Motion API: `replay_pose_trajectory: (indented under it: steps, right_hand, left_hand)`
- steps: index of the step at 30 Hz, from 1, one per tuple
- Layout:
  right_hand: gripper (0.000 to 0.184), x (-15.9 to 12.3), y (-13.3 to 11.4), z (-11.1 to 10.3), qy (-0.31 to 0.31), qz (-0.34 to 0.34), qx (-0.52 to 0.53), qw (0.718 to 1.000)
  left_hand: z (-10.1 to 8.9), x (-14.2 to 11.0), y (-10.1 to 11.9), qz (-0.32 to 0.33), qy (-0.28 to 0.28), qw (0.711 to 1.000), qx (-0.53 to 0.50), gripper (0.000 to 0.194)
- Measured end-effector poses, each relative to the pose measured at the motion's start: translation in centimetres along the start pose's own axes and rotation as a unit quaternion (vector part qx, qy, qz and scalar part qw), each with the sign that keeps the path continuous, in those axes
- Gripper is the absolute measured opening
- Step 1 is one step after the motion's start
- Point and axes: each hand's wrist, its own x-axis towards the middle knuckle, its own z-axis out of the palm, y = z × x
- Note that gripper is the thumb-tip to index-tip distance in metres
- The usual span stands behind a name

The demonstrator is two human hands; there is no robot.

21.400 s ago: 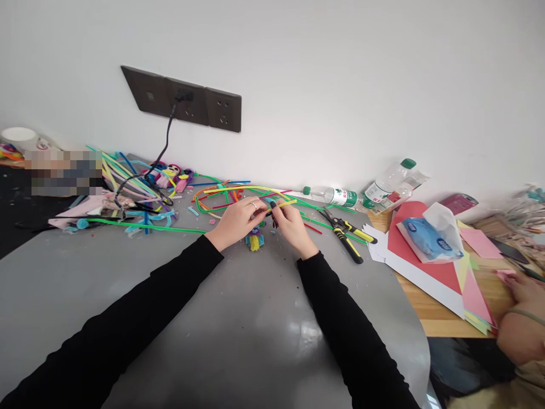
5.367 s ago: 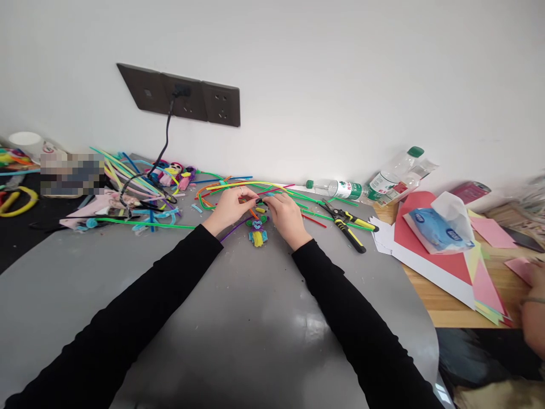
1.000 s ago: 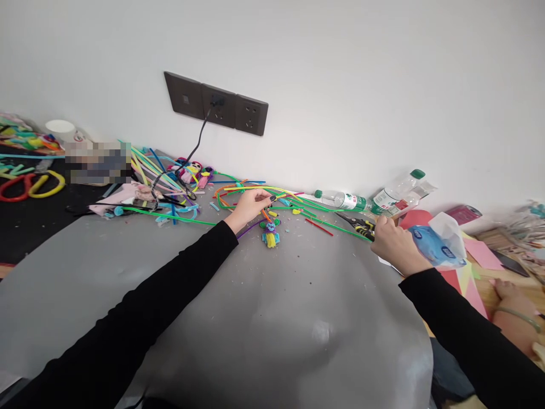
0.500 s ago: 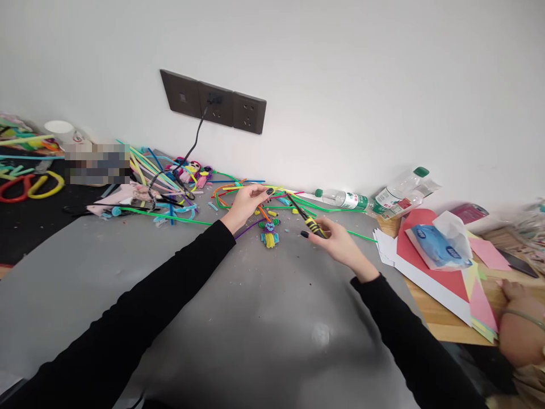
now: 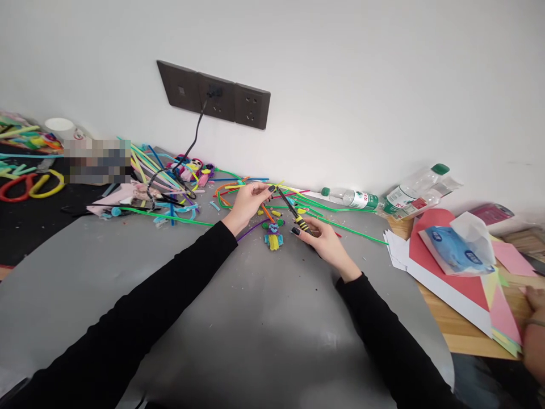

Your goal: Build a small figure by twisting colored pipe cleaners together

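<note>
Over the table's middle, my left hand (image 5: 248, 205) is closed in a pinch on a thin yellow pipe cleaner (image 5: 279, 184), whose tip shows past the fingers. My right hand (image 5: 327, 245) grips pliers (image 5: 300, 222) with black jaws and yellow-and-black handles. The jaws point up and left, close to the yellow tip; whether they touch it I cannot tell. Below and between the hands lies a small pipe-cleaner figure (image 5: 273, 236) with a purple-and-blue head, green ears and a yellow front. An orange stem (image 5: 267, 213) and short yellow pieces (image 5: 301, 211) lie just behind it.
Loose pipe cleaners (image 5: 149, 162) and several finished dolls (image 5: 193, 169) lie at the back left, with scissors (image 5: 46, 184) farther left. Plastic bottles (image 5: 361, 199) line the wall. Tissues (image 5: 455, 248) and coloured paper sit right, near another person's hand (image 5: 535, 301).
My right hand has brought the pliers from the table's right side leftward to my left hand. My left hand has stayed nearly in place. Earlier, both hands worked together above the figure.
</note>
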Motion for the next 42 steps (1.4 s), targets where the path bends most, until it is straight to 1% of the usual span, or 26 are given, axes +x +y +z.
replay_pose_trajectory:
  steps: [3, 8, 14, 18, 22, 26, 34, 42]
  right_hand:
    - [0.049, -0.04, -0.01, 0.01, 0.001, -0.005, 0.005, 1.0]
    - [0.053, -0.03, 0.4, 0.09, 0.006, 0.004, 0.021, 1.0]
    - [0.06, -0.26, 0.28, -0.12, 0.003, 0.014, 0.022, 1.0]
    - [0.063, -0.47, 0.01, -0.39, -0.002, 0.023, 0.007, 1.0]
    - [0.061, -0.56, 0.05, -0.58, -0.001, 0.02, 0.008, 1.0]
    - [0.059, -0.63, 0.12, -0.7, -0.007, 0.018, -0.001, 1.0]
    - [0.058, -0.78, 0.34, -0.86, -0.017, 0.022, -0.017, 0.999]
    - [0.058, -0.83, 0.35, -0.75, -0.017, 0.021, -0.01, 1.0]
  left_hand:
    - [0.07, -0.17, 0.18, -0.009, -0.004, 1.0, 0.005, 0.033]
    - [0.08, -0.3, 0.44, -0.002, -0.038, 0.999, 0.024, 0.029]
    - [-0.16, -0.2, 0.37, 0.01, -0.039, 0.999, 0.03, 0.03]
    - [-0.25, -0.13, 0.29, 0.032, -0.05, 0.997, 0.051, 0.033]
    - [-0.26, -0.04, 0.18, 0.047, -0.059, 0.995, 0.067, 0.038]
    - [-0.28, -0.02, 0.14, 0.048, -0.064, 0.994, 0.07, 0.041]
    - [-0.35, -0.05, 0.18, 0.041, -0.06, 0.994, 0.076, 0.041]
    - [-0.32, -0.02, 0.18, 0.041, -0.071, 0.994, 0.071, 0.039]
